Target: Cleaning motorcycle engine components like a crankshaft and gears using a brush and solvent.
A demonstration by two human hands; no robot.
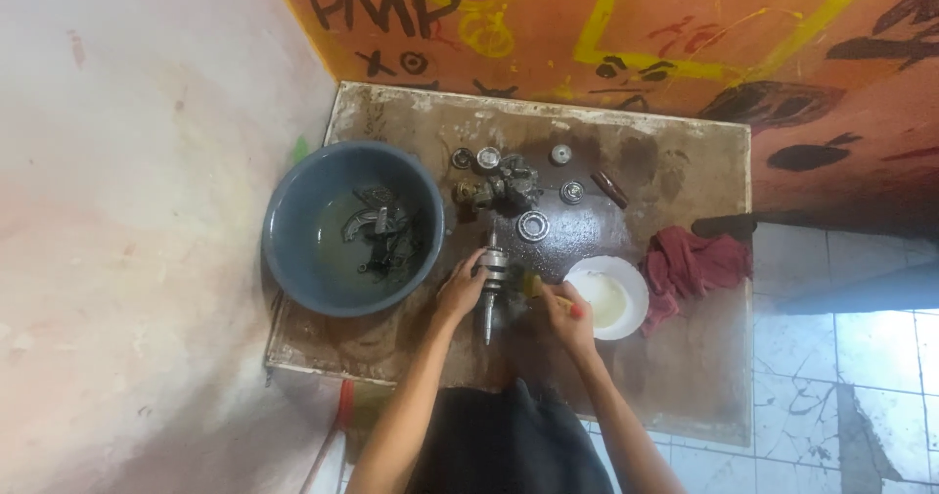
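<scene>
My left hand grips a long metal shaft with a geared middle, holding it on the stained work board. Just to the right of the shaft, my right hand holds a small brush with a yellow and red handle, its bristle end touching the shaft. Both forearms reach up from the bottom of the head view.
A grey basin with murky liquid and dark metal parts sits at the left. Several bearings and a cluster of greasy parts lie behind the shaft. A white bowl and a red rag lie at the right. Painted wall behind.
</scene>
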